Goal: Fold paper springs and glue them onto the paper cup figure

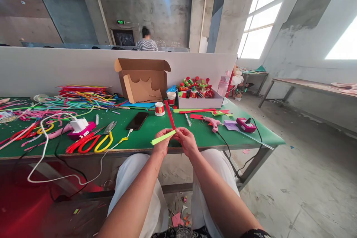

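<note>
Just above the table's front edge, my left hand (162,142) and my right hand (185,140) meet at the joined ends of two paper strips. The red paper strip (169,114) points away from me over the table. A lime green paper strip (161,138) crosses its near end and slants down to the left, across my left fingers. My right fingers pinch the corner where the strips overlap. The left fingers are closed around the same strips from the other side. Beyond them stands a small red and white paper cup (160,109).
A pink glue gun (212,123) and power socket (245,125) are on the right. A box of decorated cups (200,102) stands behind. Scissors (108,134), a phone (137,121) and a pile of pipe cleaners (80,98) lie left. A cardboard box (143,68) stands at the back.
</note>
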`<state>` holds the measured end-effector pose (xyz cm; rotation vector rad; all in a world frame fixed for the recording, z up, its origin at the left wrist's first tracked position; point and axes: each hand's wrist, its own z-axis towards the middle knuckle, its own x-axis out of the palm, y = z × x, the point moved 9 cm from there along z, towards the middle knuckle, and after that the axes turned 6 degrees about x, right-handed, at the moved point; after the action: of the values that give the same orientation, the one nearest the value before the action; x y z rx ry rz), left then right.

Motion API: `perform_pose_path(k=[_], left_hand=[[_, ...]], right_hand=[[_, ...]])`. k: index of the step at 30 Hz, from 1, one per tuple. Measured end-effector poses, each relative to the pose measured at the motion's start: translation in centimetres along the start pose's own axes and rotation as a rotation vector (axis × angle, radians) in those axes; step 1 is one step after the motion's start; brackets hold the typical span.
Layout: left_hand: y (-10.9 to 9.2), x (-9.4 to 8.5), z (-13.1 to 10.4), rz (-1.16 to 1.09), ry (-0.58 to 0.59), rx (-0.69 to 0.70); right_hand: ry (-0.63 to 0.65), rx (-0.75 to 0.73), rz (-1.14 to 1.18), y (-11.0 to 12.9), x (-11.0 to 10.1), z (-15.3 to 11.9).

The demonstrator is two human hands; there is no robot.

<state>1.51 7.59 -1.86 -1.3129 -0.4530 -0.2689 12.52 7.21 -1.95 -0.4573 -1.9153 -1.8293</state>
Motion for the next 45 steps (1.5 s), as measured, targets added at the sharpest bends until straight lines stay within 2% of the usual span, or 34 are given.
perform_pose_path(k=[16,23,28,32,37,45], left_hand=[[0.3,-0.1,0.1,0.04,-0.016,-0.007],[0.3,-0.9,0.3,0.049,-0.052,0.042],[0.3,-0.4,0.3,0.074,0.002,0.054],[0.0,-0.3,0.2,0.037,-0.011,0.045],[-0.6,0.7,0.0,0.031,0.09,0.059],[-0.4,-0.9,0.1,0.092,-0.071,0.121]], right_hand=[[-0.094,-0.119,-0.115,0.5,-0.5,-0.2],[-0.067,-0.107,-0.135,0.3,-0.3,0.0],[-0.023,-0.055,-0.167,0.1,-0.3,0.2],[-0.046,-0.053,-0.141,0.2,-0.5,0.3],[-0.091,-0.064,-0.074,0.4,-0.7,0.1],[-0.045,-0.076,-0.123,0.0,0.1,-0.2]])
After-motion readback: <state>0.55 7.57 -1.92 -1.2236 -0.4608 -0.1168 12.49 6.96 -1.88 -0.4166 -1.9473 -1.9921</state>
